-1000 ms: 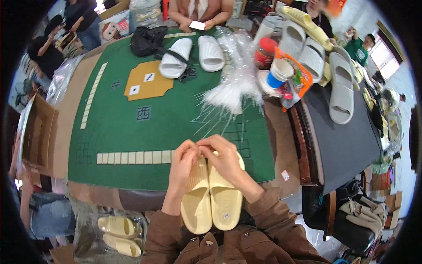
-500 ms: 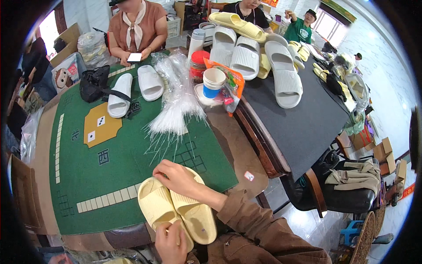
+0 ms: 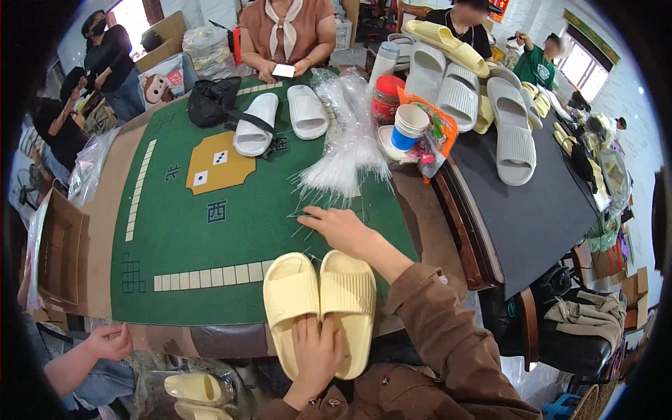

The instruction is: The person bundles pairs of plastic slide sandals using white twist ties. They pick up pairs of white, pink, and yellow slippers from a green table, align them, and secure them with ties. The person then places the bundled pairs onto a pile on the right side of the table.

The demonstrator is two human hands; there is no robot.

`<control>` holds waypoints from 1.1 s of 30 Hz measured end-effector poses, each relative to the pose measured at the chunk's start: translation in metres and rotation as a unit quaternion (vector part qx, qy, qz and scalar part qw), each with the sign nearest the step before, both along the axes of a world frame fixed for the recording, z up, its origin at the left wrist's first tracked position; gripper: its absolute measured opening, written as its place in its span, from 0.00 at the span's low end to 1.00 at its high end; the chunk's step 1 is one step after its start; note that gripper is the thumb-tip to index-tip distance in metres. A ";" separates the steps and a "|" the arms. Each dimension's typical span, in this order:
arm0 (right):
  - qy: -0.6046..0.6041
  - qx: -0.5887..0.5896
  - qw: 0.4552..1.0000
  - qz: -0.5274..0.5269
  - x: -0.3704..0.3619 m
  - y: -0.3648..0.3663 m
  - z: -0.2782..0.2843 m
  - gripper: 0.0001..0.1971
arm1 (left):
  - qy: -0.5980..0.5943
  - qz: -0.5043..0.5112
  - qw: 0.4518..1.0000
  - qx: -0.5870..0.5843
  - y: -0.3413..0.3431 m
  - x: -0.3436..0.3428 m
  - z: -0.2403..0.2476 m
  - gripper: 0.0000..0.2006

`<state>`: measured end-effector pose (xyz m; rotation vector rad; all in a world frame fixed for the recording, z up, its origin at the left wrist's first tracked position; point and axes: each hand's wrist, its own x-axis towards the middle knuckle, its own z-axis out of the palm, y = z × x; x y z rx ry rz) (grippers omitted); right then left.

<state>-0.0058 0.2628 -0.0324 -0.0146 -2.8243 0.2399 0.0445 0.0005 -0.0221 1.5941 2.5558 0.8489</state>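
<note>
A pair of pale yellow slippers [image 3: 289, 297] sits side by side at the near edge of the green-topped table. My left hand [image 3: 315, 353] grips the pair from below, its fingers tucked in under the straps. My right hand [image 3: 343, 229] reaches past the slippers with fingers stretched toward the loose ends of a bundle of thin clear plastic strands [image 3: 343, 164]. Its fingertips are at the strand ends; whether they touch one is too small to tell. Several thin strands lie beneath this hand, close to the slipper toes.
Two white slippers [image 3: 308, 112], a black bag [image 3: 212, 102], paper cups [image 3: 409, 126] and a red-lidded jar [image 3: 386, 98] stand farther back. Grey slippers [image 3: 514, 140] pile on the dark table [image 3: 504, 217] at right. Another person's hand [image 3: 108, 343] is at lower left; someone opposite holds a white card [image 3: 283, 71].
My right hand has left the slippers and moved forward to the strand ends. The slippers are now straighter, with my left hand's fingers in their straps. The view has shifted left.
</note>
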 end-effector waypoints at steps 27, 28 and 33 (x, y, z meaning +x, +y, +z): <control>0.330 -0.168 0.684 -0.628 0.307 0.272 0.075 0.34 | 0.244 0.508 0.820 -0.099 -0.193 -0.363 -0.063 0.17; 0.352 -0.215 0.694 -0.590 0.306 0.280 0.068 0.33 | 0.252 0.495 0.828 -0.081 -0.191 -0.353 -0.063 0.18; 0.464 -0.517 0.587 -0.415 0.295 0.235 0.069 0.27 | 0.108 0.308 0.944 -0.040 -0.187 -0.297 -0.054 0.21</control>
